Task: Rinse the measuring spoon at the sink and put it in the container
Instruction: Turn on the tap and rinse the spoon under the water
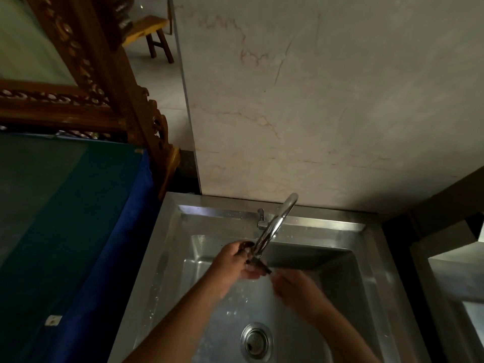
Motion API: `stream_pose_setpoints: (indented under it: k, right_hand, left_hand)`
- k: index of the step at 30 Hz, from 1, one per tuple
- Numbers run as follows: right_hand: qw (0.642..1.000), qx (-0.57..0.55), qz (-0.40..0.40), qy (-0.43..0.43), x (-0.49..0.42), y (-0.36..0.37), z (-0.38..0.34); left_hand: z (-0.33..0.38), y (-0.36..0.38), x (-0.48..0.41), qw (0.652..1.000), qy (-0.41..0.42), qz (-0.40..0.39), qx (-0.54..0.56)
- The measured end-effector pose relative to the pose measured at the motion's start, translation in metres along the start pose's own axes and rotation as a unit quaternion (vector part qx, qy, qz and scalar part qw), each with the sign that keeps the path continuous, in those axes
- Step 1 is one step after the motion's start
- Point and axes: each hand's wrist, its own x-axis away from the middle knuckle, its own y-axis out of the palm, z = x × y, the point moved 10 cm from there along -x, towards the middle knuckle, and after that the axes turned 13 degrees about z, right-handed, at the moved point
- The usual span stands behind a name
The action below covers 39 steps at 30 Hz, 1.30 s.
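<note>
Both hands, the left hand [237, 260] and the right hand [293, 286], occupy the centre of the steel sink [167, 258] basin directly under the faucet [277, 221] spout. The spout arches overhead at 12 o'clock and blocks upward passage there. The marble wall [314, 100] closes the far side. Open basin floor lies at 6 o'clock around the drain [256, 341]. At 9 o'clock, a blue-covered surface [78, 218] adjoins the rim, with a carved wooden frame [104, 87] standing behind it.
</note>
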Motion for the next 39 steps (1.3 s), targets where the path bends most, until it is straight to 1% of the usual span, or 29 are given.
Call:
stream_pose_setpoints:
  k: [2,3,4,5,6,7,9,10,11,13,14,17,19,20,22,23,25,26,27,28,29,30,31,33,34,35,37,38,39]
  right_hand:
    - [0.987,-0.143,0.02,0.065,0.015,0.029,0.003]
    - [0.974,-0.204,0.022,0.096,0.023,0.046,0.003]
    - [0.958,-0.256,0.015,0.127,0.028,0.064,0.003]
    - [0.947,-0.285,0.007,0.148,0.032,0.078,0.002]
    - [0.942,-0.296,-0.004,0.159,0.034,0.09,0.001]
    - [0.949,-0.273,-0.015,0.16,0.033,0.096,0.002]
    - [0.983,-0.152,-0.025,0.101,0.024,0.09,0.002]
    - [0.991,-0.11,-0.031,0.067,0.017,0.085,0.0]
    - [0.991,-0.113,-0.039,0.06,0.012,0.079,-0.001]
    - [0.98,-0.176,-0.045,0.08,0.001,0.066,-0.005]
    - [0.975,-0.205,-0.035,0.084,-0.005,0.058,-0.008]
    - [0.974,-0.225,0.005,0.031,-0.023,0.037,-0.022]
    - [0.982,-0.187,0.018,0.009,-0.03,0.034,-0.027]
    - [0.989,-0.149,0.019,-0.004,-0.034,0.033,-0.029]
    - [0.999,-0.025,0.005,-0.042,-0.04,0.032,-0.034]
    - [0.997,0.038,-0.006,-0.07,-0.043,0.031,-0.038]
    - [0.979,0.154,0.001,-0.132,-0.05,0.023,-0.048]
    - [0.971,0.184,0.023,-0.152,-0.054,0.015,-0.053]
    - [0.968,0.188,0.047,-0.162,-0.056,0.007,-0.059]
    - [0.973,0.158,0.068,-0.156,-0.058,0.002,-0.063]
    - [0.983,0.087,0.084,-0.135,-0.057,-0.001,-0.064]
    - [0.991,-0.015,0.089,-0.103,-0.053,0.001,-0.063]
    - [0.986,-0.109,0.098,-0.08,-0.049,0.005,-0.062]
    - [0.962,-0.236,0.133,-0.045,-0.039,0.016,-0.057]
    - [0.943,-0.302,0.142,-0.005,-0.035,0.026,-0.05]
    - [0.916,-0.371,0.145,0.046,-0.032,0.037,-0.042]
    - [0.879,-0.444,0.131,0.114,-0.028,0.054,-0.035]
    - [0.878,-0.45,0.112,0.119,-0.028,0.06,-0.036]
    - [0.885,-0.447,0.086,0.103,-0.03,0.062,-0.039]
  left_hand:
    - [-0.016,-0.003,0.005,0.99,-0.036,0.08,0.112]
    - [-0.024,-0.001,0.01,0.982,-0.048,0.101,0.15]
    - [-0.031,0.002,0.014,0.98,-0.05,0.109,0.16]
    - [-0.035,0.003,0.016,0.983,-0.04,0.11,0.138]
    - [-0.036,0.002,0.018,0.99,-0.019,0.105,0.092]
    - [-0.033,-0.001,0.019,0.995,0.008,0.094,0.038]
    - [-0.022,-0.007,0.02,0.994,0.058,0.065,-0.07]
    - [-0.015,-0.011,0.02,0.988,0.076,0.057,-0.124]
    - [-0.009,-0.014,0.02,0.979,0.093,0.051,-0.174]
    - [0.008,-0.018,0.021,0.958,0.13,0.035,-0.254]
    - [0.013,-0.017,0.022,0.951,0.139,0.019,-0.276]
    - [0.024,-0.011,0.028,0.942,0.138,-0.038,-0.303]
    - [0.024,-0.011,0.03,0.936,0.125,-0.076,-0.321]
    - [0.022,-0.011,0.031,0.935,0.113,-0.093,-0.322]
    - [0.017,-0.015,0.032,0.937,0.083,-0.113,-0.32]
    - [0.016,-0.018,0.033,0.936,0.075,-0.114,-0.325]
    - [0.023,-0.024,0.029,0.922,0.097,-0.097,-0.362]
    - [0.031,-0.025,0.027,0.908,0.124,-0.083,-0.392]
    - [0.04,-0.025,0.025,0.893,0.154,-0.071,-0.418]
    - [0.046,-0.023,0.024,0.885,0.175,-0.065,-0.427]
    - [0.051,-0.021,0.024,0.888,0.185,-0.063,-0.417]
    - [0.052,-0.019,0.024,0.901,0.179,-0.067,-0.389]
    - [0.049,-0.017,0.026,0.922,0.157,-0.072,-0.346]
    - [0.031,-0.012,0.031,0.971,0.078,-0.085,-0.208]
    - [0.019,-0.008,0.034,0.988,0.036,-0.087,-0.123]
    - [0.007,-0.003,0.036,0.995,0.002,-0.081,-0.05]
    - [-0.015,0.002,0.038,0.997,-0.033,-0.061,0.034]
    - [-0.023,0.003,0.038,0.996,-0.043,-0.057,0.053]
    - [-0.028,0.004,0.038,0.995,-0.05,-0.06,0.06]
